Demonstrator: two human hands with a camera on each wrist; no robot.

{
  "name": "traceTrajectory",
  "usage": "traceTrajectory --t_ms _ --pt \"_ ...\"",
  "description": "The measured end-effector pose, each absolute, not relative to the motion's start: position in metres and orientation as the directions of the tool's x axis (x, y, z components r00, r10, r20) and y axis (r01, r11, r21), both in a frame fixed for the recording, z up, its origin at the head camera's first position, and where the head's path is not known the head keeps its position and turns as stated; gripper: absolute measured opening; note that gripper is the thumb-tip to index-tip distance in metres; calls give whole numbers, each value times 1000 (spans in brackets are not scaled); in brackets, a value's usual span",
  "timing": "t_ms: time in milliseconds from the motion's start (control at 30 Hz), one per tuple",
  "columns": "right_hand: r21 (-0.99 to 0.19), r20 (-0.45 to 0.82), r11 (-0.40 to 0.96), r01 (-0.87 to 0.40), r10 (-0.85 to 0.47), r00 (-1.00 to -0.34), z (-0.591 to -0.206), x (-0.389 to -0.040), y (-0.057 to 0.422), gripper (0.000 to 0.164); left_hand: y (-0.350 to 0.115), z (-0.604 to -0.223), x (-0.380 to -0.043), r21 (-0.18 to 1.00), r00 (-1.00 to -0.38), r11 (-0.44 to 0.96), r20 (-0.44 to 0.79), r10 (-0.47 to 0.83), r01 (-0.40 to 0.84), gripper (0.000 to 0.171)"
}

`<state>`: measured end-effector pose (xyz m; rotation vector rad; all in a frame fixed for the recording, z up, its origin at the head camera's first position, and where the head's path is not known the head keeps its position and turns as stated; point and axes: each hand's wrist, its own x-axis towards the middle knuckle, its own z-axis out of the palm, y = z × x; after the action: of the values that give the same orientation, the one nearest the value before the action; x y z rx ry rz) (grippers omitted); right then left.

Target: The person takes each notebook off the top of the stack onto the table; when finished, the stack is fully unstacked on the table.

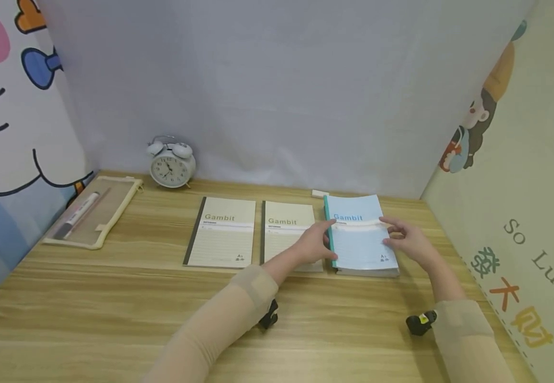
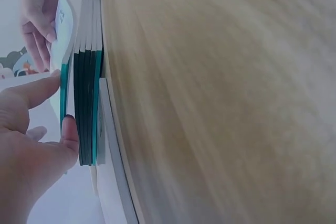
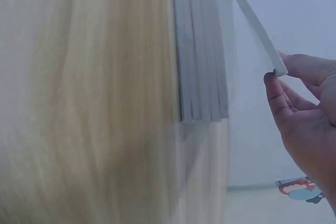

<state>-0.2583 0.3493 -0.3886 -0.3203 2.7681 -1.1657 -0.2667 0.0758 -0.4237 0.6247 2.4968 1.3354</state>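
A blue notebook [image 1: 360, 242] with a teal spine is raised a little over a stack of notebooks [image 2: 88, 103]. My left hand [image 1: 314, 243] pinches its spine edge between thumb and fingers. On the opposite edge, my right hand [image 3: 310, 95] pinches the cover and pages, and that side slants up away from the stack [image 3: 202, 56] in the right wrist view. Dark and teal spines show on the stack in the left wrist view. Just left of it lies a cream notebook [image 1: 282, 244], partly covered by my left hand and forearm.
Another cream notebook [image 1: 224, 234] lies further left on the wooden table [image 1: 114, 308]. A white alarm clock [image 1: 171, 167] stands at the back, near a mesh pencil pouch [image 1: 109, 213] with a marker inside. A small white block [image 1: 320, 193] lies behind the notebooks.
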Motion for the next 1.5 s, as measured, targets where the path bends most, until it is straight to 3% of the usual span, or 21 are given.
traceTrajectory --t_ms 300,533,900,1133,1500 --pt "-688 -29 709 -154 -238 -971 -374 -259 334 52 68 -409 -270 838 -911 489 22 412 241 88" --pt "-724 -84 682 -102 -234 -969 -365 -259 321 67 56 -396 -275 864 -945 472 12 328 175 81" --pt "-780 -73 603 -170 -357 -931 -352 -256 295 84 24 -380 -274 901 -955 410 15 298 142 77" --pt "-822 -13 527 -216 -397 -918 -345 -255 277 79 4 -367 -270 908 -961 388 52 271 159 76" --pt "-779 140 523 -346 -393 -909 -332 -254 239 79 -39 -343 -262 906 -950 356 130 284 230 76"
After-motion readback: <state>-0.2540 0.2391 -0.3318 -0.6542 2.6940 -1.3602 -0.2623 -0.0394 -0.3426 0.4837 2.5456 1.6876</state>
